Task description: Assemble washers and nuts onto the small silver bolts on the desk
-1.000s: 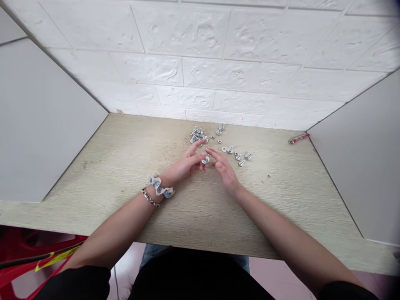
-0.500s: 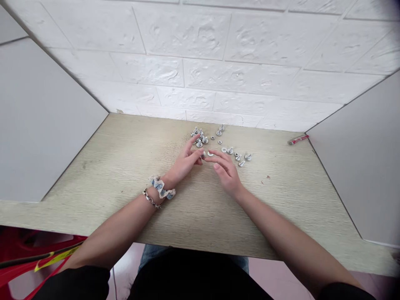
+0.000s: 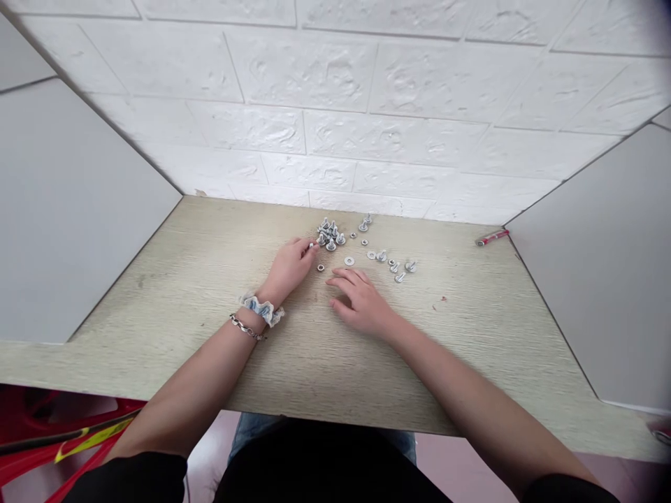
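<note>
At the front left corner of the table [image 3: 172, 279], a red object [image 3: 57, 433] is being partly covered by the table's edge. A chain bracelet [image 3: 246, 327] and a pale blue scrunchie [image 3: 262, 309] are being worn on the left wrist. The left hand [image 3: 289, 269] is being held over the left middle of the table, and a small metal piece [image 3: 311, 245] is being pinched between its thumb and fingers; most of that piece is being hidden. Just to the right, a nut [image 3: 321, 268] is lying alone, nearer the front edge than a cluster of bolts [image 3: 330, 235], which is being bunched near the middle of the back edge, several shanks pointing up. A flat washer [image 3: 349, 261] is lying right of the nut. In front of it the right hand [image 3: 361, 299] is being held apart from the left, fingers loosely bent and parted; whether the table is being touched cannot be told. Toward the back edge, two small nuts [image 3: 365, 242] and a pair of bolts [image 3: 365, 223] are lying. Farther right, a loose row of washered bolts [image 3: 400, 269] is being spread out. Reddish scraps [image 3: 440, 302] are lying beyond, and a red-handled tool [image 3: 493, 238] is being set near the back right corner.
</note>
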`<act>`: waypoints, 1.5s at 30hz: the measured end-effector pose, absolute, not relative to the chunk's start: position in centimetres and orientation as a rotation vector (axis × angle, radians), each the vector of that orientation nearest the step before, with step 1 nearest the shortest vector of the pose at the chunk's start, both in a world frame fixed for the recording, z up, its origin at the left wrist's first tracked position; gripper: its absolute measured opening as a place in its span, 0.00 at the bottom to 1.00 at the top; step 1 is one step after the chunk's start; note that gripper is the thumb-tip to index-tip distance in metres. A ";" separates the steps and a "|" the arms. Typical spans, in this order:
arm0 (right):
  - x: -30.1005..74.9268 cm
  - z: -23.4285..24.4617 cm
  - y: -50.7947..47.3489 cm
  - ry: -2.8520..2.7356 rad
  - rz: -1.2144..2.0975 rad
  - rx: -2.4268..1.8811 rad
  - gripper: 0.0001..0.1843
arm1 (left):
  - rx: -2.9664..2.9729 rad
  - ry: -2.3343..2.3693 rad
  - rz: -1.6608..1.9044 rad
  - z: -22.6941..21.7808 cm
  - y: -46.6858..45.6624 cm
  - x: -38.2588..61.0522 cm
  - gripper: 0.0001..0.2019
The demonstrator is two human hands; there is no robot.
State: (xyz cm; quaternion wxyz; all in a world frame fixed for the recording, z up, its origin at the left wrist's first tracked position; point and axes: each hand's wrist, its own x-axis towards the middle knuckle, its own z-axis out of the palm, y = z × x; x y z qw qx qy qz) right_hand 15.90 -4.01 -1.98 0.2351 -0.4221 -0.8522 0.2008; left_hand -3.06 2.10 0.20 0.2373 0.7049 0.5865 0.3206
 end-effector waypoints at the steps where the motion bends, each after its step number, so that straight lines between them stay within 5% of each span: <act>1: 15.9 -2.0 -4.0 -2.332 0.548 -1.159 0.18 | 1.981 1.600 0.854 0.1 2.0 -3.0 0.14; 13: 15.9 -2.1 -3.9 -2.275 0.584 -1.153 0.19 | 1.879 1.563 0.847 0.4 2.0 -2.9 0.12; 26: 16.1 -2.2 -3.4 -1.868 0.664 -1.169 0.28 | 1.096 0.927 0.870 0.4 0.1 -0.9 0.20; 38: 16.2 -1.8 -3.3 -1.792 0.570 -1.127 0.11 | 1.210 0.786 0.727 0.4 -0.9 -0.4 0.21; 45: 16.1 -1.6 -3.4 -1.777 0.583 -1.134 0.14 | 1.090 0.749 0.760 1.0 -1.5 -0.3 0.27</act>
